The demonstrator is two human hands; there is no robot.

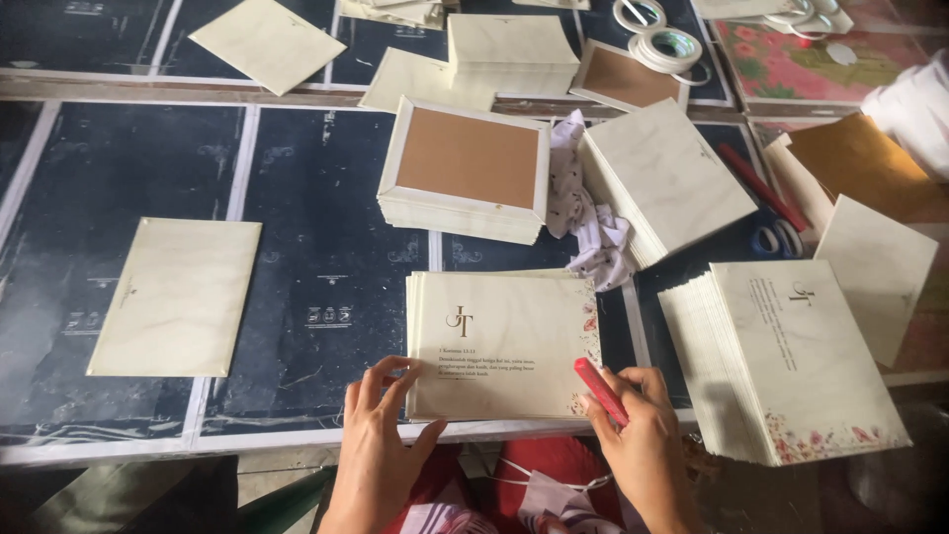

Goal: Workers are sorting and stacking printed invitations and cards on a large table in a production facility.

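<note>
A stack of cream printed cards [504, 341] with a gold monogram and flower corners lies at the table's near edge. My left hand [381, 435] touches its lower left corner with spread fingertips. My right hand [641, 435] rests at the stack's lower right corner and grips a red stick-shaped tool [599, 390], which points up and left over the card's edge.
A taller stack of the same cards [791, 361] stands at the right. A single cream sheet [178, 295] lies at the left. Behind are box-like stacks with brown tops [467, 163], a white cloth [583, 213], tape rolls [667, 47], scissors [776, 237] and a red pen [756, 183].
</note>
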